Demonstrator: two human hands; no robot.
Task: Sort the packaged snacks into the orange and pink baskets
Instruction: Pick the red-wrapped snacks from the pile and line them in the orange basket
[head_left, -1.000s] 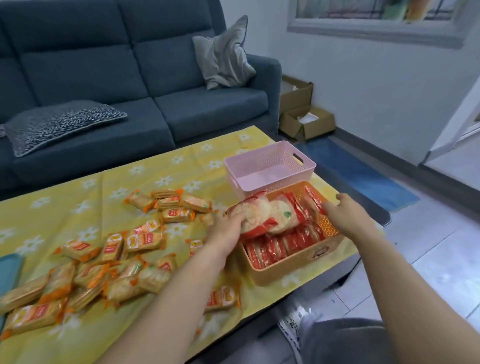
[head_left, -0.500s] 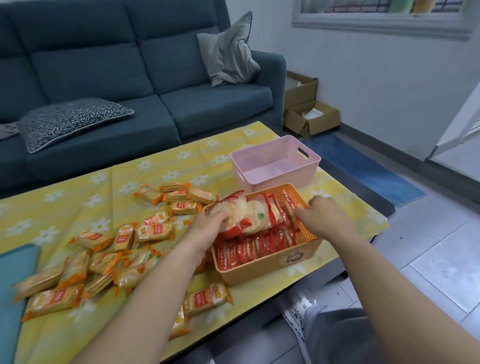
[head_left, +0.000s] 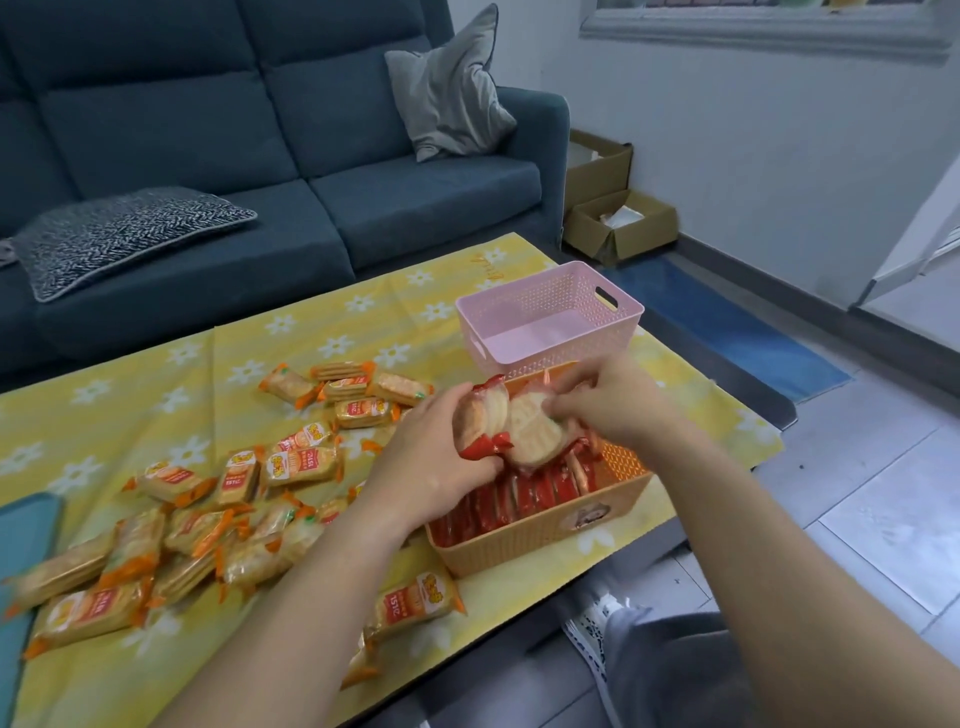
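Over the orange basket (head_left: 540, 538), hands (head_left: 431, 460) (head_left: 618, 410) hold cracker packs (head_left: 530, 431) (long axis upright).

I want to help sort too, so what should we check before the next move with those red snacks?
1. Grip of left hand on red packs: ok.
2. Pinch of right hand on them: ok.
3. They hang over the orange basket: ok.
4. Room in that basket: cannot tell, hands hide part.
5. The pink basket is free: ok, nothing inside.
6. The orange packs sorted: not ok, they lie on the cloth.
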